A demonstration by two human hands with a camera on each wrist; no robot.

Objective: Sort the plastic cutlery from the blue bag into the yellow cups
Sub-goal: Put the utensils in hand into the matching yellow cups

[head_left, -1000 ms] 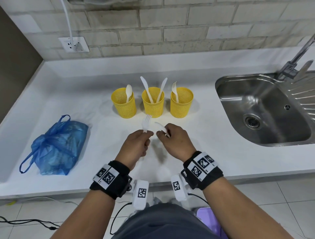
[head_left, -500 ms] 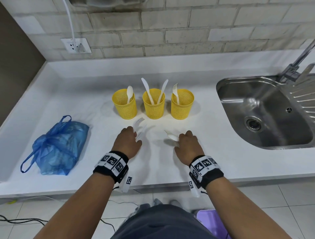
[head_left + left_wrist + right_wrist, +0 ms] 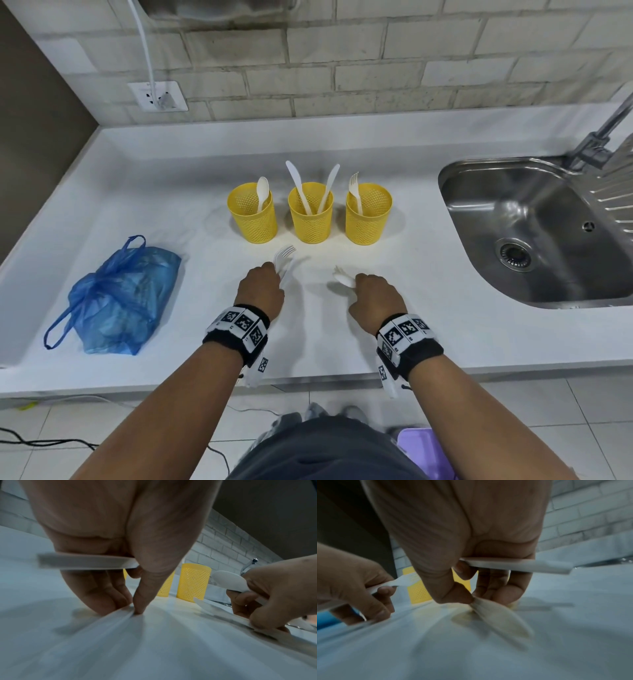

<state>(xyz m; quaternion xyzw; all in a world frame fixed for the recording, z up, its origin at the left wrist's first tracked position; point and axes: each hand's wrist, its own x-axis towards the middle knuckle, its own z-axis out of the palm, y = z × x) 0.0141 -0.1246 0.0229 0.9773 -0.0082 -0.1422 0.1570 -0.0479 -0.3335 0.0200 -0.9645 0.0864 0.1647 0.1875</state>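
Three yellow mesh cups stand in a row: the left cup has a spoon, the middle cup two knives, the right cup a fork. The tied blue bag lies at the left. My left hand is down on the counter and grips a white fork across its palm. Its handle shows in the left wrist view. My right hand grips a white spoon, and its thumb and finger pinch another blurred white piece on the counter.
The white counter runs to a brick wall at the back. A steel sink with a tap lies at the right. A wall socket with a cable sits at the back left. The counter's front edge is just behind my wrists.
Both hands have dropped from in front of the cups down to the counter and moved apart, each still holding its utensil.
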